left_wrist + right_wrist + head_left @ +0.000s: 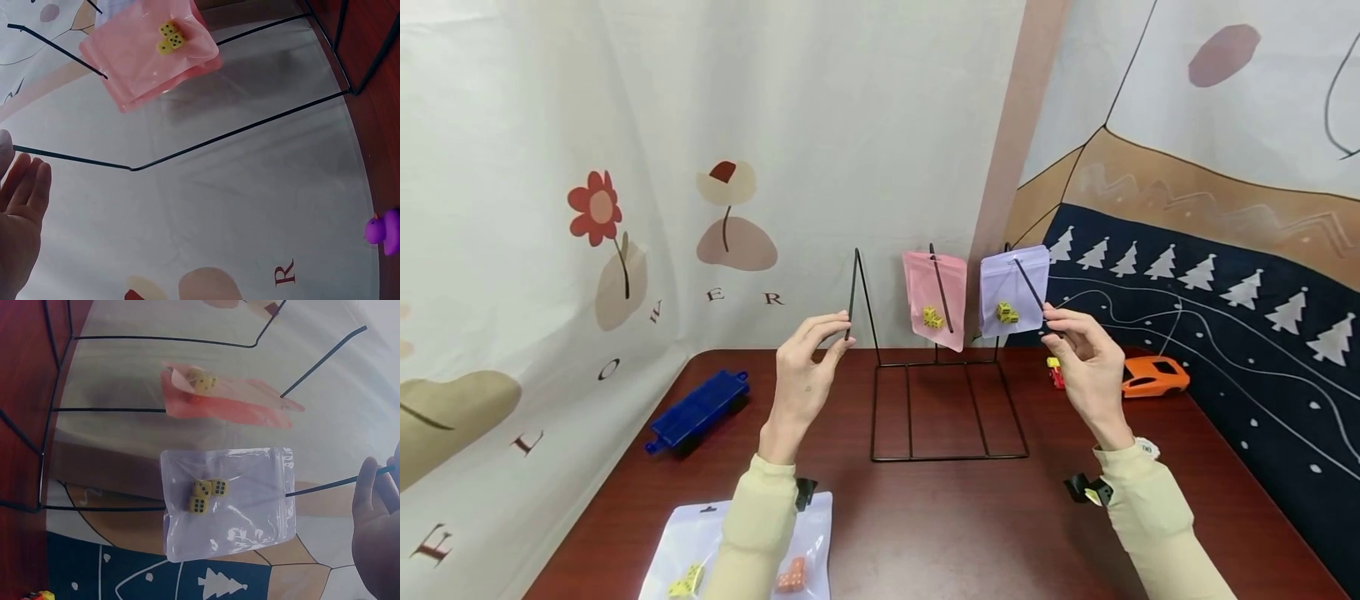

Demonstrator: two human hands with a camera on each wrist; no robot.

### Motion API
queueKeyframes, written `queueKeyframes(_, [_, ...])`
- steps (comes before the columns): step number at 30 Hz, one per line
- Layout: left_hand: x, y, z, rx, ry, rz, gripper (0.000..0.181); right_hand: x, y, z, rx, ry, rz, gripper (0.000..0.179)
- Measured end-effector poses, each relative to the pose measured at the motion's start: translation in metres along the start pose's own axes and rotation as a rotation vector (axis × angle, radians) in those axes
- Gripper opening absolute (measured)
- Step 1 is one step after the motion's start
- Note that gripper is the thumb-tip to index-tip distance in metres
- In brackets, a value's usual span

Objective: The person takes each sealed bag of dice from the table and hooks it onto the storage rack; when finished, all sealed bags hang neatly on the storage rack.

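A black wire display rack (951, 457) stands on the table with three hooks reaching forward. My left hand (805, 375) pinches the tip of the left hook between thumb and fingers; in the left wrist view that hook (75, 157) carries nothing. A pink zip pouch (953, 279) with yellow dice inside hangs on the middle hook. From the right hook hangs a lavender zip pouch (256, 519), also holding yellow dice (199, 504). The end of this hook is pinched by my right hand (1086, 362), with the pouch farther back along the wire.
At front left, pale pouch material (816, 521) with yellow and orange dice lies partly under my left sleeve. A blue toy trailer (700, 408) is at left. An orange toy car (1153, 377) and a red-yellow toy (1056, 373) sit at right. The left wrist view shows a purple duck (390, 231).
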State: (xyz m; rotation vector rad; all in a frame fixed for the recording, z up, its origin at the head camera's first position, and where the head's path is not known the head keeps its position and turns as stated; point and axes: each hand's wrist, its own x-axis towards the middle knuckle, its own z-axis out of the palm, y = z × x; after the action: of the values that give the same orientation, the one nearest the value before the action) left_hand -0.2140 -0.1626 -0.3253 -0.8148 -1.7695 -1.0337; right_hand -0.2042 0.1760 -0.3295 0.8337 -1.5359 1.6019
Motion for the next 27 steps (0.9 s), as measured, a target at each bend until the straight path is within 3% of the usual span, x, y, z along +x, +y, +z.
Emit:
queueKeyframes(8, [-0.002, 0.004, -0.006, 0.037, 0.015, 0.015, 0.027, -0.003, 0.002, 0.003, 0.04, 0.034, -0.009, 0.02])
queueKeyframes(15, [-0.006, 0.012, -0.02, 0.062, 0.045, 0.019, 0.028, -0.008, 0.003, 0.002, 0.043, 0.068, -0.009, 0.018])
queueKeyframes(27, [-0.035, 0.029, -0.073, 0.191, 0.014, 0.012, 0.034, -0.008, 0.002, 0.005, 0.007, 0.096, -0.016, 0.017])
